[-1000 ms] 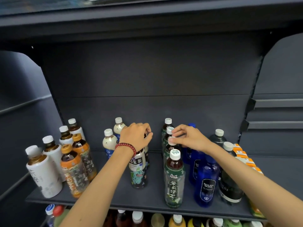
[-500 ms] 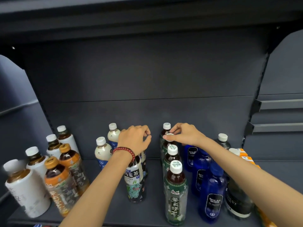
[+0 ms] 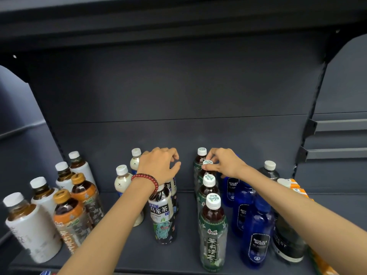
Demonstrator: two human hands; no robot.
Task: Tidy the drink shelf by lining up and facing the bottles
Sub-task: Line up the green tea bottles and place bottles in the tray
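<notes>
Several rows of bottles stand on the dark shelf (image 3: 188, 259), running front to back. At the far left, white-sleeved tea bottles (image 3: 33, 231) with white caps form a row, and just beside them stand two orange-labelled tea bottles (image 3: 69, 221) with gold caps. Next come milky bottles (image 3: 121, 181) with white caps, partly hidden behind the left forearm. The left hand (image 3: 158, 165), a red bead bracelet (image 3: 146, 178) on its wrist, is curled over the top of a bottle in the oolong tea row; its fingers are bent together around something under the palm, but the cap itself is hidden, so the grip cannot be told for certain. In front of it stands the front oolong tea bottle (image 3: 163, 219), label facing out. Right of the gap runs a row of four green-labelled jasmine tea bottles (image 3: 212, 235). The right hand (image 3: 222, 163) pinches the white cap of the third jasmine bottle (image 3: 207, 169) between thumb and fingers, clamped on it. Beside that row stand blue soda bottles (image 3: 258, 235), then dark clear bottles (image 3: 286, 243), then orange cartons (image 3: 297, 187) at the right edge.
</notes>
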